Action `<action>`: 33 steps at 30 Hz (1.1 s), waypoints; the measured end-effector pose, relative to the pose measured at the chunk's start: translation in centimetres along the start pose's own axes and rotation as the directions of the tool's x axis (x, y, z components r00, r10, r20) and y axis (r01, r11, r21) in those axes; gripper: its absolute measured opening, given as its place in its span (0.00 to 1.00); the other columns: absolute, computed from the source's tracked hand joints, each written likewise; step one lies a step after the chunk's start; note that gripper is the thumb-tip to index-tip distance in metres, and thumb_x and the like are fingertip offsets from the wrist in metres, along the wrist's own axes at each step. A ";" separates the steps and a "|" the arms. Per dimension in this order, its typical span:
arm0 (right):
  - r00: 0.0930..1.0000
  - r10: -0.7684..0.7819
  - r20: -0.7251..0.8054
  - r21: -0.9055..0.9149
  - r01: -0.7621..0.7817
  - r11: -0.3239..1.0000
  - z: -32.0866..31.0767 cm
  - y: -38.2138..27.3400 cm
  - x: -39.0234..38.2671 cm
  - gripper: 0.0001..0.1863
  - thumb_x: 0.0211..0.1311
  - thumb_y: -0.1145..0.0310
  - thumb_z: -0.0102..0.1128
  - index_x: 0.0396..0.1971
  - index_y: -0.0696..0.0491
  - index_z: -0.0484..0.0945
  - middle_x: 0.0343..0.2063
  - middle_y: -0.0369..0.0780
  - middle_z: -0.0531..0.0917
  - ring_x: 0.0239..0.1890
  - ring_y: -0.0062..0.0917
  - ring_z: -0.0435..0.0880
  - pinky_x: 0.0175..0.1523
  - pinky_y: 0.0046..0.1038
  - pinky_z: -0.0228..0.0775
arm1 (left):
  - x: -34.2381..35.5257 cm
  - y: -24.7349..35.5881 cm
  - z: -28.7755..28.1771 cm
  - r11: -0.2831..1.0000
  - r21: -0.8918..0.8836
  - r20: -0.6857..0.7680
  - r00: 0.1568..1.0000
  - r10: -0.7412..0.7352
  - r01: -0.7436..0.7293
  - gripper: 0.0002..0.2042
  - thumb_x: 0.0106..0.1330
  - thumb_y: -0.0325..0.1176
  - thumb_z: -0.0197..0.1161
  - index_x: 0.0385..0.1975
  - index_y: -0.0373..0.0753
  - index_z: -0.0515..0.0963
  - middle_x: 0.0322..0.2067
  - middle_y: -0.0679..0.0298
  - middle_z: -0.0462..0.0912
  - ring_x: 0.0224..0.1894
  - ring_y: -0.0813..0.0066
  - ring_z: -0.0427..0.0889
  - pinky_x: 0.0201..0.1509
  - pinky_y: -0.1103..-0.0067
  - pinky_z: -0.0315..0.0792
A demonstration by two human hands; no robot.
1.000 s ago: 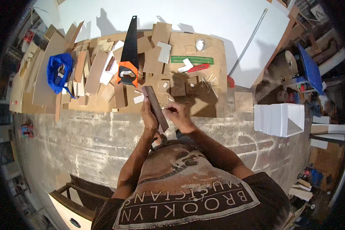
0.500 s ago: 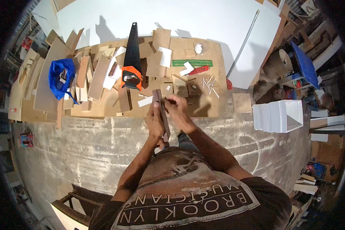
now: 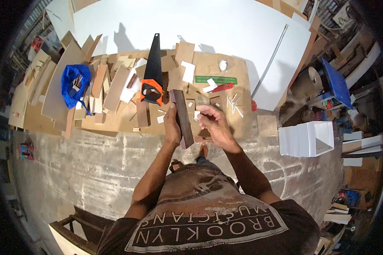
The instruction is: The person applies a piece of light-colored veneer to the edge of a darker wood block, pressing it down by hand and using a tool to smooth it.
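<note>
My left hand is closed around a dark brown wooden block, long and narrow, held tilted above the front edge of the workbench. My right hand is just to the right of the block, apart from it, with thumb and fingers curled together. A small white piece shows at its fingertips; whether it is pinched or lies on the bench behind cannot be made out. Beyond my hands lies a handsaw with a black blade and an orange handle.
The wooden workbench bears a green ruler, a red cutter, several white sticks and board offcuts. A blue bag sits at the left. White stacked boxes stand on the right.
The wooden block has come away from my body, and turned so a broader side shows. My right hand has moved right and slightly nearer, off the block. The view has shifted slightly.
</note>
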State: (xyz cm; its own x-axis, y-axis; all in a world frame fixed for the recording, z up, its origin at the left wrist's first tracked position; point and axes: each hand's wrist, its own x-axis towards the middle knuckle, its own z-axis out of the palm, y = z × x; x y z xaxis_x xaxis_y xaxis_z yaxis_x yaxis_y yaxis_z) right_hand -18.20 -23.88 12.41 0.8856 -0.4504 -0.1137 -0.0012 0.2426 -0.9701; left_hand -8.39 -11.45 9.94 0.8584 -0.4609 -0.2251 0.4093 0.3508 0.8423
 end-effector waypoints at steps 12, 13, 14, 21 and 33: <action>0.989 -0.019 -0.147 0.233 0.054 0.971 2.2 0.8 1.3 0.03 0.61 0.77 0.63 0.33 0.59 0.79 0.26 0.34 0.81 0.26 0.14 0.77 0.32 0.18 0.70 | -1.2 0.5 2.0 0.988 -0.140 -0.010 0.998 -0.068 0.066 0.22 0.75 0.54 0.45 0.40 0.39 0.74 0.29 0.69 0.75 0.29 0.80 0.72 0.33 0.80 0.68; 0.986 -0.039 -0.162 0.079 0.052 0.995 2.2 1.3 1.3 0.02 0.60 0.78 0.63 0.33 0.58 0.79 0.26 0.33 0.81 0.27 0.14 0.77 0.34 0.18 0.70 | -0.9 0.2 1.8 0.989 -0.143 0.009 0.999 -0.046 0.047 0.21 0.75 0.53 0.45 0.40 0.39 0.74 0.29 0.69 0.75 0.29 0.81 0.72 0.32 0.80 0.68; 0.983 -0.062 -0.174 -0.078 0.049 0.996 2.2 1.7 1.3 0.02 0.60 0.78 0.63 0.32 0.57 0.80 0.27 0.32 0.81 0.28 0.14 0.78 0.35 0.18 0.70 | -0.7 -0.2 1.6 0.989 -0.146 0.028 0.999 -0.024 0.027 0.21 0.75 0.52 0.45 0.40 0.39 0.75 0.29 0.69 0.75 0.29 0.81 0.72 0.32 0.80 0.69; 0.960 -0.225 -0.168 -0.223 0.186 0.957 1.6 2.7 0.8 0.01 0.59 0.78 0.63 0.29 0.59 0.80 0.25 0.33 0.81 0.28 0.12 0.75 0.33 0.18 0.69 | -0.3 -0.9 2.3 0.995 0.050 0.035 0.995 0.090 -0.092 0.21 0.76 0.51 0.44 0.39 0.38 0.75 0.26 0.70 0.72 0.28 0.83 0.69 0.31 0.81 0.67; 0.911 -0.382 -0.157 -0.485 0.266 0.833 -0.8 0.8 3.9 0.02 0.59 0.78 0.61 0.29 0.60 0.79 0.23 0.33 0.79 0.27 0.12 0.73 0.32 0.19 0.65 | -1.8 -2.1 4.6 0.942 0.305 0.082 0.990 0.119 -0.138 0.25 0.77 0.49 0.44 0.52 0.29 0.74 0.33 0.67 0.76 0.34 0.80 0.68 0.39 0.79 0.67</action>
State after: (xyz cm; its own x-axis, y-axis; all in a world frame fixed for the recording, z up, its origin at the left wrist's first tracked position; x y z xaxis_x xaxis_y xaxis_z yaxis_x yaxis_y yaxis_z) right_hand -15.15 -26.14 11.01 0.7340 -0.6377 0.2335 0.0092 -0.3345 -0.9424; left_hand -12.24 -15.10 10.87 0.8728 -0.4811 -0.0828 0.1728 0.1458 0.9741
